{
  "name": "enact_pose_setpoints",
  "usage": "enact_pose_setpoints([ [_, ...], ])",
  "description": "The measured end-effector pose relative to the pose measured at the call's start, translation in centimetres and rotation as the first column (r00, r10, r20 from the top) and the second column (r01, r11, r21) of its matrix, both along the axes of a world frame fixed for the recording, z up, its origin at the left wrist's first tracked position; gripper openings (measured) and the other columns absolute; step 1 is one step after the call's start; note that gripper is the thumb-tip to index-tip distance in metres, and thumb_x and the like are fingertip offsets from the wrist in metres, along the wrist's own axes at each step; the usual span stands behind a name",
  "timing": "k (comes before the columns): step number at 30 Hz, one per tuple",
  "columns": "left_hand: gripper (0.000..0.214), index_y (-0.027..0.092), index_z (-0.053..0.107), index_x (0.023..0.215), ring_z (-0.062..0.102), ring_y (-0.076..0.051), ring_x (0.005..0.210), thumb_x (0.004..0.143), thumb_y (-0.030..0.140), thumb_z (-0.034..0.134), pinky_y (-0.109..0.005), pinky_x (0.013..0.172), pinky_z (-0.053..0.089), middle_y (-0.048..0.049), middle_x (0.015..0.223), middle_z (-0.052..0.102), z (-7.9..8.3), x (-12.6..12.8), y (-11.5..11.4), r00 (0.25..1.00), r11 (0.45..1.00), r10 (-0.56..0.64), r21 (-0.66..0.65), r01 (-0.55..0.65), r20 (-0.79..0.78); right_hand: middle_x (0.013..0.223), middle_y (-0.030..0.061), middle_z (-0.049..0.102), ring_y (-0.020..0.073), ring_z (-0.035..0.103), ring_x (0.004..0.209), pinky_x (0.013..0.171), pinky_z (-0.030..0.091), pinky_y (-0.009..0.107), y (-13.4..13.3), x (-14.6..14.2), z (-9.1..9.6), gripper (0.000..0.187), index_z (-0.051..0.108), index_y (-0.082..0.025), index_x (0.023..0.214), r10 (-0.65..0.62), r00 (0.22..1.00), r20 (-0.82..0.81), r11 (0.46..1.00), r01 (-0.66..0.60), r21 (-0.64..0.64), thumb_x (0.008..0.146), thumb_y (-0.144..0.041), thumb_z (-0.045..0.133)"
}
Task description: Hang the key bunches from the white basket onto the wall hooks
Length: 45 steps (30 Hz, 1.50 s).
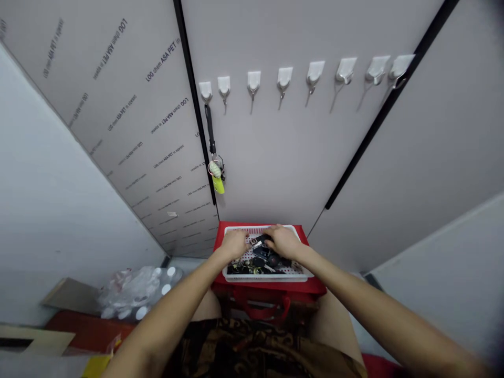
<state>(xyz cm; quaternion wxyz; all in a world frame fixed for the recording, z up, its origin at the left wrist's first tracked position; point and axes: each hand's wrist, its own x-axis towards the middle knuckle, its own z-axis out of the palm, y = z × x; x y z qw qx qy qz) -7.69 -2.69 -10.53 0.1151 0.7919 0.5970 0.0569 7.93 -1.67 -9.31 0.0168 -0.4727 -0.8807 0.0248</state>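
A white plastic basket with a perforated wall holds a jumble of keys, dark fobs and key rings. Both of my hands are inside it, near its far side. Between them lies a dark keychain with a shiny metal end. My left hand is closed, its fingertips at the metal end. On the dark part my right hand is closed too, its fingers curled over it. The fingers partly cover the keychain, so its full shape is hidden.
The basket rests on a red bag between the knees. White hooks run in a row along the grey panel ahead. A black strap keychain with a yellow-green tag hangs from the leftmost. Capped plastic bottles lie at left.
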Motion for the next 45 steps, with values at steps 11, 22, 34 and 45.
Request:
enact_pose_setpoints([
  [11, 0.009, 0.012, 0.051, 0.065, 0.045, -0.006, 0.05, 0.062, 0.018, 0.045, -0.018, 0.05, 0.036, 0.0019, 0.053, 0.05, -0.4, 0.8, 0.8, 0.672, 0.913, 0.395, -0.349, -0.21, 0.627, 0.081, 0.0063, 0.055, 0.0143, 0.048, 0.073, 0.064, 0.033, 0.022, 0.0, 0.5, -0.8, 0.028, 0.053, -0.016, 0.088, -0.037, 0.967, -0.253, 0.997, 0.017, -0.08, 0.066, -0.028, 0.039],
  [22, 0.019, 0.012, 0.044, 0.049, 0.034, -0.004, 0.03, 0.055, 0.028, 0.053, -0.019, 0.037, 0.034, 0.0073, 0.032, 0.035, 0.4, 0.8, -1.2, 0.528, 0.729, 0.566, -0.683, 0.036, 0.632, 0.057, 0.0049, 0.055, 0.0118, 0.047, 0.053, 0.054, 0.033, 0.022, -0.8, -0.2, -0.3, 0.038, 0.056, -0.013, 0.056, -0.084, 0.962, -0.259, 0.971, 0.021, -0.237, 0.072, -0.035, 0.028],
  [34, 0.031, 0.012, 0.041, 0.055, 0.036, -0.003, 0.036, 0.053, 0.041, 0.052, -0.019, 0.043, 0.031, 0.006, 0.039, 0.04, 11.4, 0.2, 1.6, 0.238, 0.957, 0.104, -0.162, 0.242, 0.966, 0.066, 0.0021, 0.055, 0.0115, 0.048, 0.06, 0.06, 0.039, 0.025, 1.5, -4.0, 11.1, 0.023, 0.049, -0.014, 0.071, -0.162, 0.287, -0.944, 0.976, -0.097, -0.197, 0.061, -0.035, 0.045],
  [45, 0.016, 0.012, 0.043, 0.055, 0.033, -0.003, 0.043, 0.06, 0.027, 0.047, -0.017, 0.044, 0.025, 0.0047, 0.049, 0.04, 18.5, -2.3, 6.6, 0.315, 0.973, -0.124, 0.178, -0.149, 0.941, 0.055, -0.0026, 0.049, 0.0079, 0.044, 0.048, 0.048, 0.037, 0.021, 7.2, -10.3, 19.6, 0.021, 0.045, -0.015, 0.071, 0.017, 0.061, -0.998, 0.991, 0.132, 0.025, 0.053, -0.027, 0.048],
])
